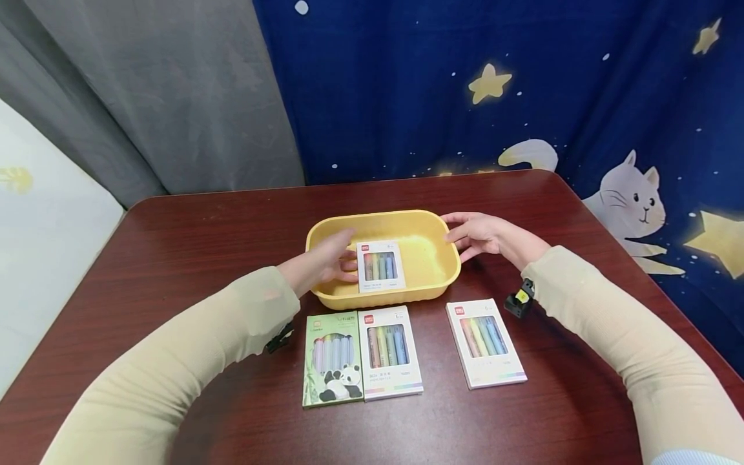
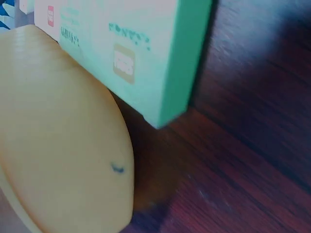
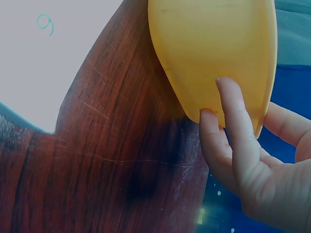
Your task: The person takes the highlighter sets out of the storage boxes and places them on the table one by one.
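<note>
A yellow basket (image 1: 427, 258) holds a white box of colored pens (image 1: 380, 266), which lies against its front side. My left hand (image 1: 332, 260) reaches over the basket's left end, its fingertips right at the box's left edge and the thumb held apart above. In the left wrist view, the basket's outer wall (image 2: 63, 145) shows but the hand is out of sight. At the right end, my right hand (image 1: 478, 234) touches the basket with extended fingers. The right wrist view shows those fingers (image 3: 235, 116) against the yellow wall (image 3: 214, 53), beneath the rim.
In front of the basket lie a green panda-printed box (image 1: 333, 358) and a white pen box (image 1: 392, 352), side by side. Another white pen box (image 1: 487, 343) lies farther right on the dark red table (image 1: 221, 239). Curtains (image 1: 407, 84) hang behind the table.
</note>
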The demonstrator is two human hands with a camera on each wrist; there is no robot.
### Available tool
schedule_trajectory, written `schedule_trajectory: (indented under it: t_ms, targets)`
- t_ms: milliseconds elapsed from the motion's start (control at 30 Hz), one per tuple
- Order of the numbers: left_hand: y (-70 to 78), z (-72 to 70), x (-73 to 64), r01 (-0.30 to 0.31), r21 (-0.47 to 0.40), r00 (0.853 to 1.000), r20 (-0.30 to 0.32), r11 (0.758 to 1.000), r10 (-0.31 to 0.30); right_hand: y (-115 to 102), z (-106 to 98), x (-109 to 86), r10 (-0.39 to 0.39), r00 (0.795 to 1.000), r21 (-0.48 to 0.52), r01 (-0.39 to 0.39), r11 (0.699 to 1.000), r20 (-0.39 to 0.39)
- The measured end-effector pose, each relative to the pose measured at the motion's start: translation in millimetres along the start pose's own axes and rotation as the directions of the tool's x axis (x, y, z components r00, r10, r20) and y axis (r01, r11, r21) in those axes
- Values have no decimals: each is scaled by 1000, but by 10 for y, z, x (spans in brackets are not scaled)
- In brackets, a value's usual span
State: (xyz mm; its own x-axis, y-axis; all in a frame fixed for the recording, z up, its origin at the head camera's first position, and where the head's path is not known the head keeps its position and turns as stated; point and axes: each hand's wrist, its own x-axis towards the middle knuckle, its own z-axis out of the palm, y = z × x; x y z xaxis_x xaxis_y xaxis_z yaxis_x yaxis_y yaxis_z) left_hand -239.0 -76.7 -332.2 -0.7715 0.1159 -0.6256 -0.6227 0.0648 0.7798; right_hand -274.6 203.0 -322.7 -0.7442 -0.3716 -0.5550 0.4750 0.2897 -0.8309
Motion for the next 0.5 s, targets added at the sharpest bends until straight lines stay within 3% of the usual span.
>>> schedule_trajectory:
  t_ms: [500]
  targets:
    - [-73,293,49,25,-190,993,115,982,-3,-12,8,-19,13,1000,20,-13,1000,-4]
